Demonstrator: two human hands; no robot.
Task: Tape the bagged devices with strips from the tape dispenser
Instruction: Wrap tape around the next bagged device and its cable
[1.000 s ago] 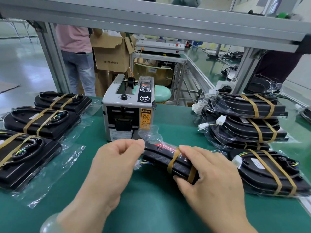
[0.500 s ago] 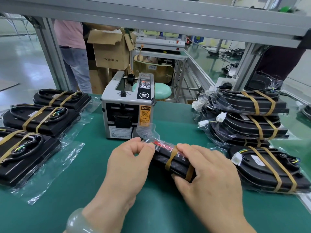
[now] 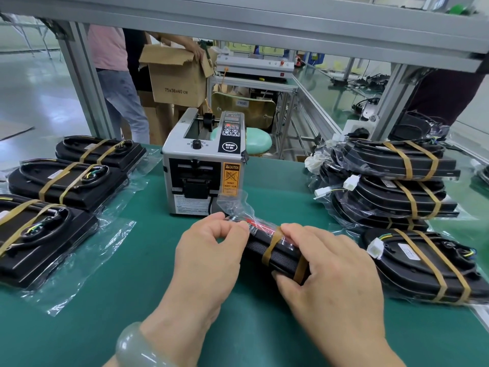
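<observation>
Both hands (image 3: 211, 250) grip bagged device (image 3: 277, 254); dispenser (image 3: 203, 165) label reads "CAUTION".

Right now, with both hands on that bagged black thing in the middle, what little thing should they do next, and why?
Probably the left hand should fold the loose bag end down flat against the bagged device. The clear plastic sticks up past that hand, only brown bands wrap the device, and the right hand has it in its grip. I see no cut strip waiting at the tape dispenser, so fetching tape would likely come after.

Three black taped bagged devices (image 3: 70, 181) lie left, one (image 3: 275, 250) centre under two hands (image 3: 211, 250), one grey tape dispenser (image 3: 202, 165) behind.
</observation>
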